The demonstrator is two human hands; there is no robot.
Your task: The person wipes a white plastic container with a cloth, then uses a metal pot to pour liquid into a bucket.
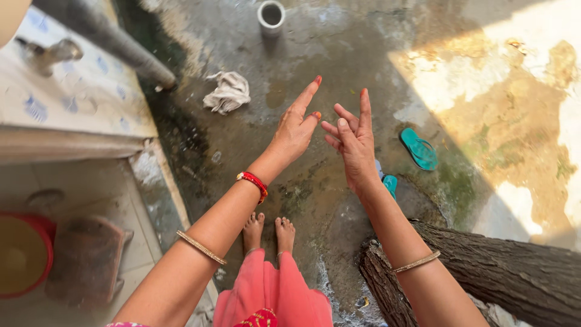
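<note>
A person stands barefoot on a wet concrete floor (315, 54), both hands raised in front and empty. The left hand (296, 130) is spread open, fingers stretched up and away, nails painted red, nothing in its grasp. The right hand (354, 142) is open too, fingers fanned and slightly bent, holding nothing; it sits just beside the left hand without touching it. A red bangle (254, 181) circles the left wrist, with a thin gold bangle (201, 247) further up that forearm and another gold bangle (416, 261) on the right forearm. Below the hands, two bare feet (269, 230) show above the hem of a pink garment (269, 293). A teal sandal (419, 148) lies on the floor to the right of the right hand, and a second teal sandal (389, 183) is partly hidden behind the right wrist. A crumpled white cloth (227, 92) lies on the floor beyond the left hand, near a grey pipe (115, 42). A white pipe end (271, 15) stands at the top. A tree trunk (502, 272) crosses the lower right, and a red tub (24, 254) sits at the lower left on a tiled ledge (78, 97)
</note>
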